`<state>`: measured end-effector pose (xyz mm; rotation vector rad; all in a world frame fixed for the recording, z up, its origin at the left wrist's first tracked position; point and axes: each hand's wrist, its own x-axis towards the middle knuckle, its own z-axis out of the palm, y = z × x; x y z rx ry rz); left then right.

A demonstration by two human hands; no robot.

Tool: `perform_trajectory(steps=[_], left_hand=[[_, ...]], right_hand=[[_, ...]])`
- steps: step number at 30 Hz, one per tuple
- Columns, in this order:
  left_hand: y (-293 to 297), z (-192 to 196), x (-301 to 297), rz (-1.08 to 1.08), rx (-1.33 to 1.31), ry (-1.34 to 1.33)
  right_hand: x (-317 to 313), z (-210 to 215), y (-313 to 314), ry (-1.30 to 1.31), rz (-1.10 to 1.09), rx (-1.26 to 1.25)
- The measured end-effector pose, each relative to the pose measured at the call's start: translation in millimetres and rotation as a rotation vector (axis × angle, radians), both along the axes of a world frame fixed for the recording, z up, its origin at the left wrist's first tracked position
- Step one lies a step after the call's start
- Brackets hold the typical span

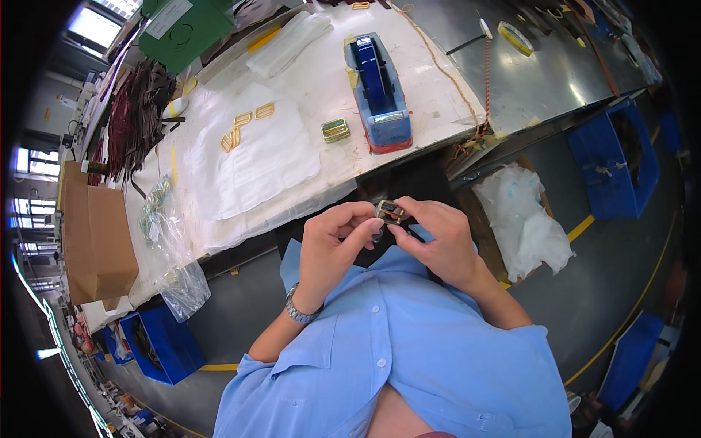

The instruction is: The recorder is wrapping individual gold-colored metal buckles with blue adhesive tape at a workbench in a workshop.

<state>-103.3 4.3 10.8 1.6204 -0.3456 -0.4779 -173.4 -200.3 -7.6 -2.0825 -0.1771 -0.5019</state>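
Both my hands meet in front of my body, just off the table's near edge. Between them is a small gold-coloured buckle [391, 212] with a dark strap piece at it; my fingers hide part of both. My left hand [334, 237] pinches its left side with thumb and forefinger. On its right side, the thumb and fingers of my right hand [442, 237] are closed too. Several flat gold buckles [243, 118] lie on a white sheet [255, 171] at the left. Another gold buckle piece [336, 130] rests nearer, beside a blue tape dispenser [394, 133].
The white-topped table [321, 95] adjoins a metal surface [540, 80] on the right. Dark straps [135, 109] and a cardboard box [102, 241] stand at the left. A green box [182, 33] is farther back. Beside me on the right is a box with white plastic [522, 219].
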Motion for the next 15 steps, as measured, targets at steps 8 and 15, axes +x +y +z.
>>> perform_trajectory(steps=[8,15], left_hand=[[10.0,7.9,-7.9,0.002,0.093,-0.050],[18.3,7.1,-15.0,0.002,0.177,-0.128]], right_hand=[[-5.0,5.4,17.8,-0.091,0.089,-0.233],[-14.9,18.2,30.8,0.178,0.100,0.197]])
